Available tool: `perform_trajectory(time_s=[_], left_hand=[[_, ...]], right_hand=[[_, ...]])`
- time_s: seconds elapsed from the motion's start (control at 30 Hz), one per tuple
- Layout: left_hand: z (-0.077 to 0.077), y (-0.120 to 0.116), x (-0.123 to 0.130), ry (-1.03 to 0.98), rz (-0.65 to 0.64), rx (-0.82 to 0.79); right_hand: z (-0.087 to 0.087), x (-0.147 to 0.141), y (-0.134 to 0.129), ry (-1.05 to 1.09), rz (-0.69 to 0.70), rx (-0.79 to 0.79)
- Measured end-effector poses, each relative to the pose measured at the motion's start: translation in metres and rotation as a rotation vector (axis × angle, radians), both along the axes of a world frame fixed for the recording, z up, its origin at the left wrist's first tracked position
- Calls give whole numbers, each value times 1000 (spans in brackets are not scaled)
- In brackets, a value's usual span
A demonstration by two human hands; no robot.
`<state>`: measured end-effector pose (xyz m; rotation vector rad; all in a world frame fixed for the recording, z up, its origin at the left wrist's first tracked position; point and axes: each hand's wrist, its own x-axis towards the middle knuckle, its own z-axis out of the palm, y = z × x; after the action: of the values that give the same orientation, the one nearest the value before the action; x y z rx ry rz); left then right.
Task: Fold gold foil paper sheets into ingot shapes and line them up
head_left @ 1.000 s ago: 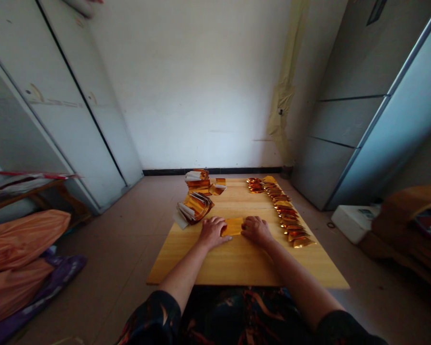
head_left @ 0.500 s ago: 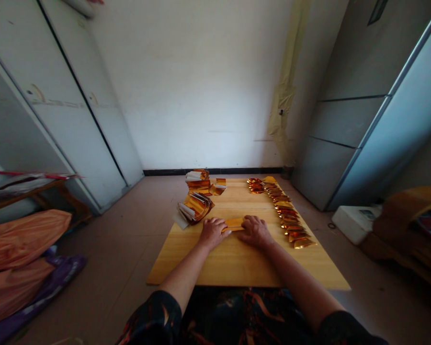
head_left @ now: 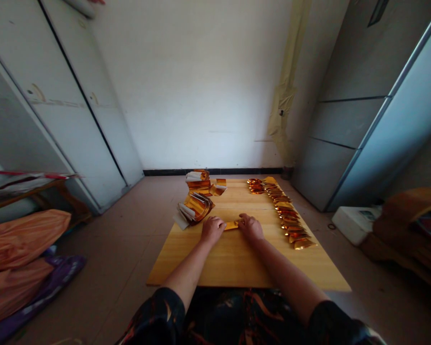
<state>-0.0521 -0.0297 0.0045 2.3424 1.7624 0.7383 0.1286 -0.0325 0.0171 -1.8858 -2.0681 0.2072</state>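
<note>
Gold foil strip (head_left: 231, 225), folded narrower than a second ago, lying flat on the wooden bench (head_left: 237, 268) between both hands. Left grip (head_left: 212, 230) and right grip (head_left: 250, 227) closer together than before, palms down, curled fingers resting over the strip's two ends; whether either one pinches it, impossible to tell. Just left of the left grip, a bundle of foil sheets (head_left: 196, 207); off to the right, a row of folded foil pieces (head_left: 287, 215).
</note>
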Motion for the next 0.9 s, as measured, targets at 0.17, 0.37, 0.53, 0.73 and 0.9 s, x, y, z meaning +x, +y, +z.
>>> perform_trajectory(time_s=[0.17, 0.37, 0.53, 0.73, 0.9], left_hand=[[1, -2, 5, -29, 100, -38], [6, -7, 9, 10, 191, -153], [9, -9, 13, 64, 202, -157], [8, -9, 13, 99, 128, -128], [9, -7, 15, 122, 182, -171]], right_hand=[[-7, -8, -4, -97, -35, 48], [-6, -10, -4, -150, -14, 40], [-5, -9, -3, -151, -23, 11], [0, -9, -3, -135, -3, -5], [-3, -9, -1, -157, -4, -1]])
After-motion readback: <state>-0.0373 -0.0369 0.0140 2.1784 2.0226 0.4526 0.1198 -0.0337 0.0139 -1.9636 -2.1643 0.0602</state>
